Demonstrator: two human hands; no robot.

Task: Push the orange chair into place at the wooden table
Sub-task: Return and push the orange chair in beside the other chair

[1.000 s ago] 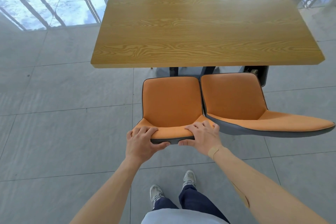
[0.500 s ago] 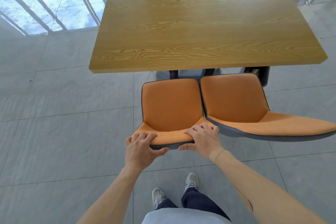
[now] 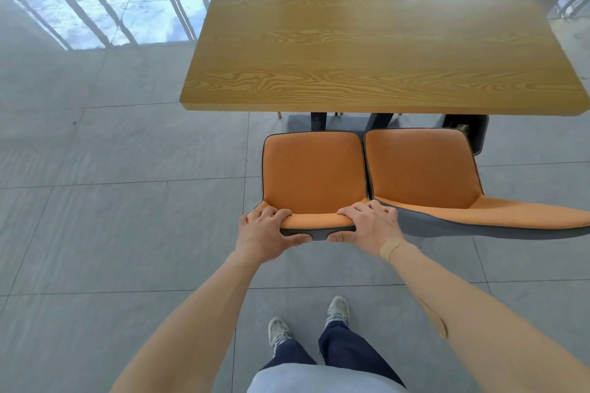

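Both hands, left [image 3: 266, 233] and right [image 3: 367, 226], grip the orange chair [image 3: 314, 175] backrest; its legs seem hidden.

Navy trousers [image 3: 348, 354], pale sneakers [image 3: 337, 309], wrist plaster [image 3: 389, 247]

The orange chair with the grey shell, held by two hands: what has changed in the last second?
Very little. Both hands keep their grip on the backrest top of the orange chair with the grey shell: left hand, right hand. Its seat remains short of the wooden table, beside the second orange chair. Only the camera view shifted.
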